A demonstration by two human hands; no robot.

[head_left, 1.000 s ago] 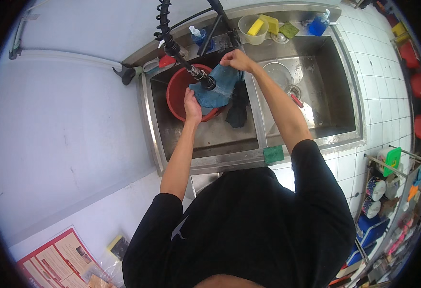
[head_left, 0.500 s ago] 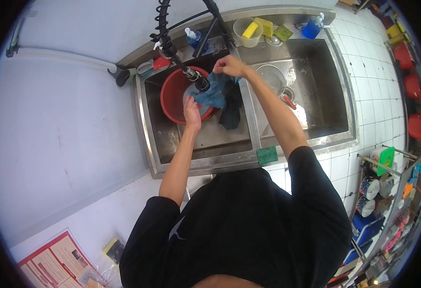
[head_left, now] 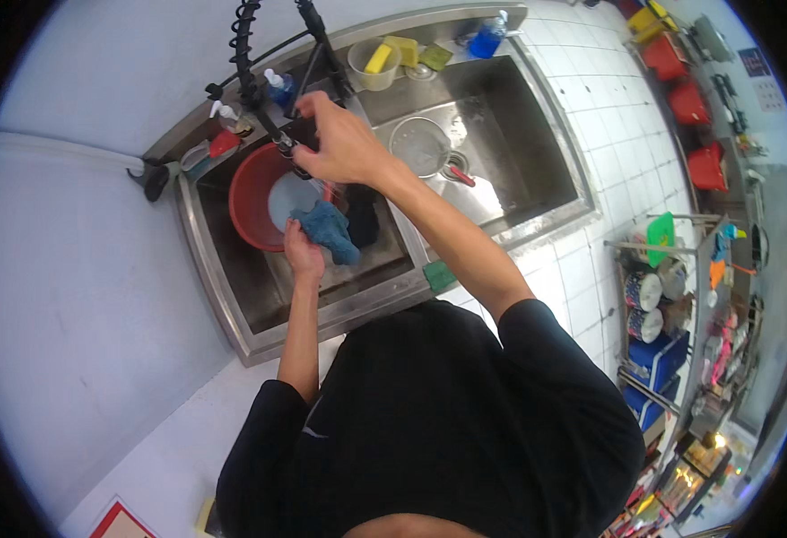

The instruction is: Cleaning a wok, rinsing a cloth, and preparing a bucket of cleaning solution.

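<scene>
My left hand (head_left: pixel 304 255) grips a wet blue cloth (head_left: pixel 326 231) by its edge, just outside the near right rim of a red basin (head_left: pixel 248 202) in the left sink bowl. Whitish water (head_left: pixel 290 197) stands in the basin. My right hand (head_left: pixel 348 143) is raised beside the black spring-hose faucet (head_left: pixel 277 134), its thumb and forefinger spread apart around the spray head; whether they touch it I cannot tell. A dark cloth (head_left: pixel 362 215) lies to the right of the basin, partly under my right wrist.
The right bowl (head_left: pixel 519 134) holds a round clear strainer or lid (head_left: pixel 420 146) and a red-handled tool (head_left: pixel 461 176). Along the back ledge are a tub with yellow sponges (head_left: pixel 375 67) and a blue soap bottle (head_left: pixel 487 38). A green scouring pad (head_left: pixel 438 276) lies on the front rim.
My right hand has let go of the blue cloth and moved up to the faucet. The cloth now hangs from my left hand, nearer to me. The whole view has swung to the right.
</scene>
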